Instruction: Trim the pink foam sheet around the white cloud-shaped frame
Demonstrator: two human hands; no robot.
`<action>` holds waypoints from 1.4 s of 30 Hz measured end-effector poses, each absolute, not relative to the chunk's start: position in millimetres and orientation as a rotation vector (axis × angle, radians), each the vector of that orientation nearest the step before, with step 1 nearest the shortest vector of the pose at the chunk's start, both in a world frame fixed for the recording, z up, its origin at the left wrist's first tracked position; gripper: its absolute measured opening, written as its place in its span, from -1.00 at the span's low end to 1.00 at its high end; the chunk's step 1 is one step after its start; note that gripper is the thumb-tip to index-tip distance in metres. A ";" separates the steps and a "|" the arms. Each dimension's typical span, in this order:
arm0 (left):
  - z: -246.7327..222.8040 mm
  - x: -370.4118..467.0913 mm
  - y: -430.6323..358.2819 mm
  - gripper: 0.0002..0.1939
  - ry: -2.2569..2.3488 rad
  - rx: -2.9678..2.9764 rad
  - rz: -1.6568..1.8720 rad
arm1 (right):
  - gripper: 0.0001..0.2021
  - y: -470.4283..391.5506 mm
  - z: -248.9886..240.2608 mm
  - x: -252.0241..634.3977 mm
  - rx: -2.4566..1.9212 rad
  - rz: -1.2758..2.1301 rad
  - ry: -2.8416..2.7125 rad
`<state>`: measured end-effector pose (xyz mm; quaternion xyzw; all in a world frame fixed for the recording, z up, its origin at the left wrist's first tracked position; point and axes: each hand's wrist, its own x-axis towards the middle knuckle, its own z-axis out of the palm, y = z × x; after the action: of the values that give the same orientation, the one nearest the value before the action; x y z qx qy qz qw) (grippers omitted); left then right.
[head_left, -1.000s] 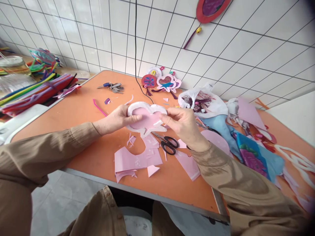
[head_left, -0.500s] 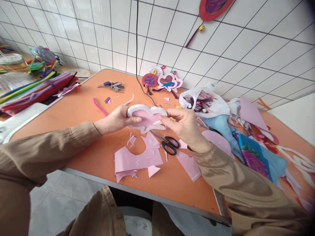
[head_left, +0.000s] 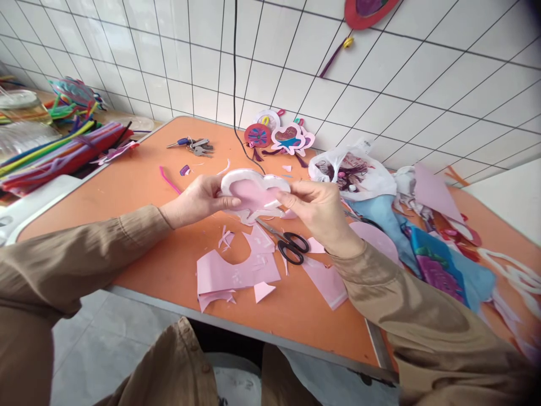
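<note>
Held up between both hands is a pink paper cutout [head_left: 256, 194] with a thick white fuzzy border and a wavy outline. My left hand [head_left: 198, 200] pinches its left edge, thumb on the front face. On the right edge, my right hand [head_left: 315, 208] grips it with thumb and fingers; the fingertips behind are hidden. Black-handled scissors [head_left: 291, 247] lie on the table just below the cutout, blades pointing up and left. Around them are pink paper scraps [head_left: 228, 276], the largest with a curved notch.
On the orange table [head_left: 152, 265] are keys [head_left: 198, 145], finished ornaments [head_left: 287, 138], a white plastic bag [head_left: 372, 177] and blue cloth [head_left: 382, 214]. Pipe cleaners [head_left: 76, 158] lie in a bundle at left. A black cord [head_left: 235, 73] hangs down the tiled wall.
The cutout has tipped slightly, its upper border now showing more fully. Both hands keep their hold, with only a small shift in the fingers.
</note>
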<state>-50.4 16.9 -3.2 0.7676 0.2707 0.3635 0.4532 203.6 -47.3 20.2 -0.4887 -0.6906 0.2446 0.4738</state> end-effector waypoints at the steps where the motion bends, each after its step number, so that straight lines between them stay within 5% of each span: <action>1: -2.5 -50.1 16.7 -0.31 0.676 1.838 0.893 | -0.56 -46.3 19.1 204.1 -1.216 0.607 -1.665; 14: -10.8 -47.2 17.2 -0.21 0.742 1.496 0.903 | -0.59 -34.9 1.5 200.3 -1.277 0.991 -1.228; 25: -21.5 -51.5 27.0 -0.32 0.759 1.830 0.998 | -0.75 -36.4 -1.5 201.9 -1.204 0.726 -1.523; 31: -30.5 -52.1 29.7 -0.56 0.710 1.994 1.315 | -0.88 -34.6 -8.2 205.9 -1.021 0.503 -1.689; 42: -30.1 -53.0 31.2 -0.65 0.833 2.157 1.430 | -0.75 -27.1 -18.4 209.4 -0.856 0.133 -1.763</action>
<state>-53.0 31.2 -30.1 0.7759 0.2994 0.5141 0.2098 209.4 -27.1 -18.4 -0.3623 -0.7465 0.0561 0.5553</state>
